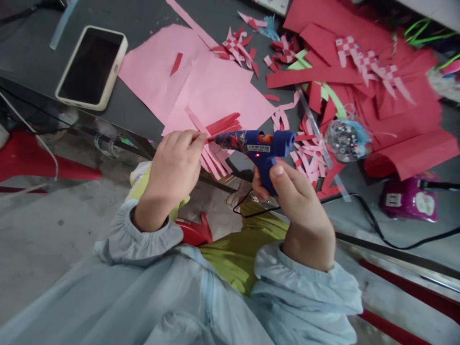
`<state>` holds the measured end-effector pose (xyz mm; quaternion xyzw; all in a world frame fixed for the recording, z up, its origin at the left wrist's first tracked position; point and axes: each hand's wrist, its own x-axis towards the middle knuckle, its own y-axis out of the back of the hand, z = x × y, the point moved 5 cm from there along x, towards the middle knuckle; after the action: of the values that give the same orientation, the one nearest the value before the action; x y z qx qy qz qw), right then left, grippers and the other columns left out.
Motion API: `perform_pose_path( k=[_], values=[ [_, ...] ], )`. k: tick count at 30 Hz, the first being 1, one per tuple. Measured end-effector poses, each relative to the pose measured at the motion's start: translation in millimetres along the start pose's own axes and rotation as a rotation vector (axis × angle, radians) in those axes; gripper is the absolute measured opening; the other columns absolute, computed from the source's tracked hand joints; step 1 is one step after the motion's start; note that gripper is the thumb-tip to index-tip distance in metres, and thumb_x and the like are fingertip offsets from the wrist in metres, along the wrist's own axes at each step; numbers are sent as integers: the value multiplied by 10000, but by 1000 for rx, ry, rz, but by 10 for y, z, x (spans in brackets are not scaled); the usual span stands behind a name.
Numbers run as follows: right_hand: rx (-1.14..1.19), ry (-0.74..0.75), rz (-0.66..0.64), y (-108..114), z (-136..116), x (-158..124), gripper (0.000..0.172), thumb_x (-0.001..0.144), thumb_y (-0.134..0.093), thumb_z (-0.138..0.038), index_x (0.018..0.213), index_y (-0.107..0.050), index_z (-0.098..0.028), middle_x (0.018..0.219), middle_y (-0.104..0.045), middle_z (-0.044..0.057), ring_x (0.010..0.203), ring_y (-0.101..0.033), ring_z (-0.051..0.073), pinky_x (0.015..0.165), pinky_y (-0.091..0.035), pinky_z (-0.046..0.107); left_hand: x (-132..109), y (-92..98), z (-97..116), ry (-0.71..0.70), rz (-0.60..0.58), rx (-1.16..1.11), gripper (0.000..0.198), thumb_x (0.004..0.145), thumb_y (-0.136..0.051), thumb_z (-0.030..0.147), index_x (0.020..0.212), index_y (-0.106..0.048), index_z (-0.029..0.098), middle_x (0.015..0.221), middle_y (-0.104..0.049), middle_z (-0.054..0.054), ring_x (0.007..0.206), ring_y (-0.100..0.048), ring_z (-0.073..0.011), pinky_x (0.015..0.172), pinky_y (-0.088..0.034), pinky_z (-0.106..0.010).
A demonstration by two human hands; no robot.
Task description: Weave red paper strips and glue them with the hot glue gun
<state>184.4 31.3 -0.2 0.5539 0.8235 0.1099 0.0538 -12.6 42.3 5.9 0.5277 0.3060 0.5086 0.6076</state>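
Observation:
My right hand [293, 189] is wrapped round the handle of a blue hot glue gun [266, 160], whose small red light is lit. The gun lies level, its smudged nozzle pointing left at the fingertips of my left hand [179, 165]. Those fingers are pinched together on a paper strip right at the nozzle tip; most of the strip is hidden by the fingers and the gun. Behind the nozzle, at the table edge, red paper strips [224, 123] and pink paper strips [214, 162] lie in a loose fan.
Pink paper sheets [215, 86] lie beyond my hands, with a phone [91, 67] to their left. On the right are red paper sheets [406, 124], woven paper fish [368, 62], a round pin case [348, 139] and a purple plug block [409, 197]. A black cord [373, 225] crosses the table.

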Motion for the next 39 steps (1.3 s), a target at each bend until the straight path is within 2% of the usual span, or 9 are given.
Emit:
perform_pose_path(
  k=[5, 8, 10, 12, 16, 21, 29, 35, 39],
  values=[
    [105, -24, 36, 73, 6, -42, 352, 977, -448, -521, 833, -595, -235, 521, -485, -29, 434, -466, 120, 405, -370, 287, -5, -6, -8, -7, 8, 5, 393, 950, -425, 132, 1297, -604, 90, 1243, -655, -139, 1122, -585, -288, 1009, -460, -420],
    [86, 28, 49, 98, -17, -59, 339, 954, -498, -523, 811, -597, -231, 514, -458, -33, 416, -415, 107, 387, -304, 279, -8, -3, -1, -12, 19, 9, 388, 972, -405, 164, 1298, -604, 93, 1230, -659, -131, 1114, -586, -285, 1004, -456, -416],
    [62, 82, 81, 111, -13, -66, 268, 940, -544, -486, 857, -603, -238, 527, -454, -39, 412, -391, 99, 385, -277, 271, -7, 2, 5, -8, 25, 5, 387, 998, -385, 219, 1285, -613, 94, 1215, -663, -128, 1107, -590, -287, 996, -456, -416],
    [-6, 132, 136, 131, 14, -79, 208, 916, -596, -453, 980, -606, -256, 568, -481, -40, 433, -412, 107, 400, -288, 266, -4, 7, 6, 2, 25, -2, 399, 1013, -382, 280, 1272, -620, 92, 1210, -665, -130, 1109, -592, -290, 991, -454, -418],
    [-206, 162, 156, 137, 94, -109, 311, 884, -646, -408, 1146, -535, -281, 697, -586, -20, 521, -527, 135, 459, -372, 267, 4, 18, 7, 0, 17, -21, 448, 1009, -416, 387, 1279, -610, 88, 1223, -659, -147, 1128, -586, -303, 993, -450, -427],
    [-473, 275, 153, 94, 13, -112, 324, 865, -673, -401, 1090, -494, -250, 852, -664, 11, 672, -662, 151, 552, -481, 252, 6, 30, 0, -9, 1, -31, 591, 985, -384, 547, 1259, -613, 76, 1211, -655, -172, 1114, -585, -328, 973, -457, -456],
    [-794, 436, 173, 12, -84, -98, 335, 889, -655, -402, 1129, -503, -226, 854, -692, 35, 675, -680, 168, 592, -528, 268, -5, 37, -17, -22, 28, -73, 687, 942, -361, 662, 1269, -598, 106, 1193, -659, -169, 1115, -581, -318, 976, -450, -450],
    [-806, 460, 192, 3, -96, -116, 351, 861, -679, -447, 1098, -530, -233, 808, -688, 30, 662, -656, 171, 582, -514, 270, -2, 37, -20, -25, -1, -54, 684, 919, -427, 666, 1283, -593, 112, 1232, -642, -179, 1130, -583, -325, 984, -444, -440],
    [-782, 456, 186, -4, -115, -128, 327, 861, -687, -410, 1103, -545, -242, 813, -696, 29, 667, -658, 175, 587, -518, 276, -4, 43, -20, -30, 1, -61, 656, 917, -461, 641, 1281, -590, 111, 1206, -643, -189, 1120, -582, -335, 970, -448, -454]
  ],
)
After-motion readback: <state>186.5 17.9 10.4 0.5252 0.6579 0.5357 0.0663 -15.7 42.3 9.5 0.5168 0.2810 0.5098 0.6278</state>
